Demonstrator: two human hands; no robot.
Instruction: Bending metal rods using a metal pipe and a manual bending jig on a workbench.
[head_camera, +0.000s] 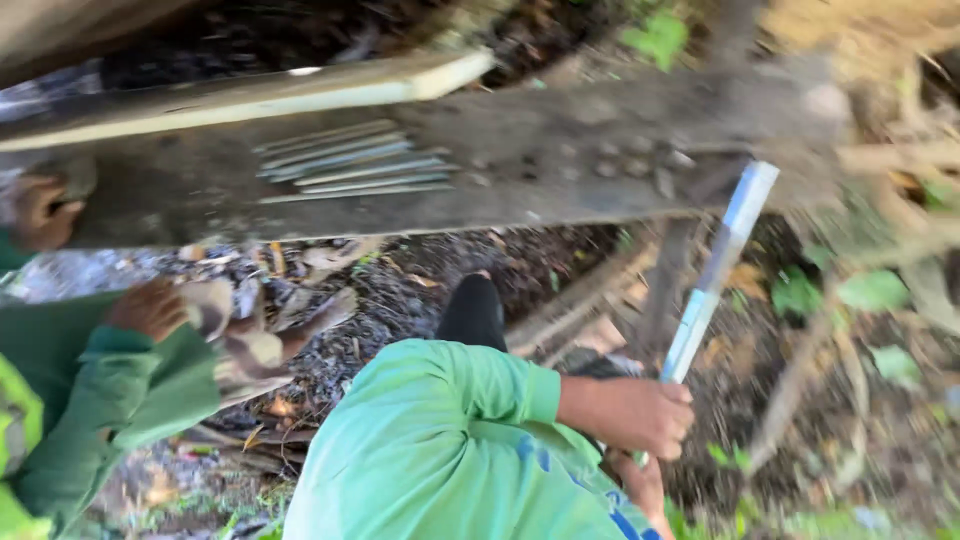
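Blade (718, 268) slants up and away from our right hand (640, 412) — fingers wrapped tight around its handle — left hand (640, 485) just below, grip unclear.

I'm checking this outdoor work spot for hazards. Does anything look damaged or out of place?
The grey weathered wooden plank lies tilted over leaf litter, its surface rough. A hand grips a long flat blade pointing up toward it. Motion blur hides finer damage.

A light green sleeve (440, 400) is showing at lower centre. A pale blue and white blade (715, 275) is gleaming at right. A grey plank (560, 165) is crossing above, dark brown leaf litter (400, 290) beneath.
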